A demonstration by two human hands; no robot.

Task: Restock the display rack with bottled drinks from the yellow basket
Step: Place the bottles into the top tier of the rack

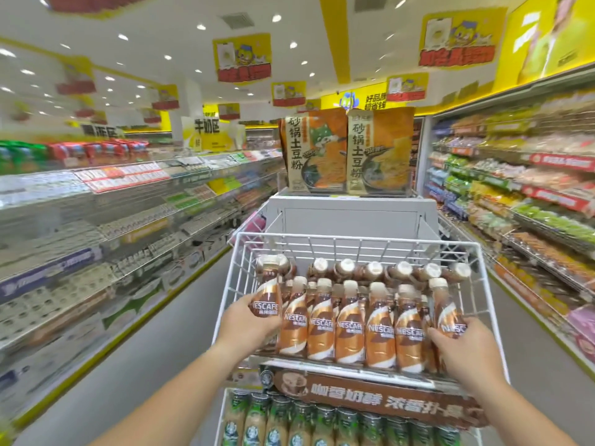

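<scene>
White wire display rack [244, 252] stands in mid-aisle, its upper tier stocked with brown-and-cream Nescafé bottles [349, 323]. Near row: bottles upright, labels facing the camera. Far row: bottles lying down, caps toward the camera.

Left side: left hand [248, 323] at the near-left corner of the tier, fingers wrapped around one upright bottle [267, 297], which stands higher than its neighbours in the row. Whether its base touches the tier cannot be told.

Right side: right hand [463, 346] at the near-right corner, fingers closed on the lower body of the end bottle [446, 312], which leans slightly right, against the rack wall.

Brown banner [380, 402] with white characters runs along the tier's near edge. Below it, a lower tier holds green-capped bottles [309, 423], upright and packed close.

Far behind the rack, two large orange-and-tan bags [347, 149] stand on a grey unit. Stocked shelves line the aisle on the left [96, 201] and right [531, 194], blurred. Yellow basket not in view.
</scene>
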